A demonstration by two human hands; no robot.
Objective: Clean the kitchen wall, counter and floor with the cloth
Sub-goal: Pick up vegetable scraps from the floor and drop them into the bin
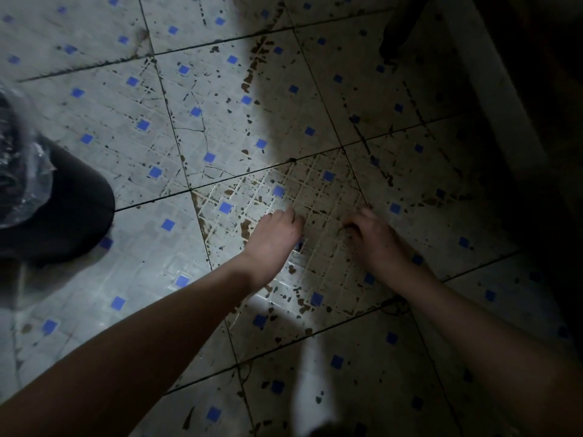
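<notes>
single head-worn camera looking steeply down, hovering fairly close over the grimy white tiled floor with small blue squares [220, 127], both bare forearms reaching in from the bottom edge, pretty dim lighting

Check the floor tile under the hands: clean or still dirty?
Still dirty. The tile under the left hand and right hand shows brown stains and dark specks along its grid lines. No cloth is visible.

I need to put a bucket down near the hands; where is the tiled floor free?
Free: the white, blue-dotted tiled floor above the left hand, and the tiles between the forearms. Crowded: the far left, with a dark round object under crinkled clear plastic. The right edge is too dark to judge.
</notes>
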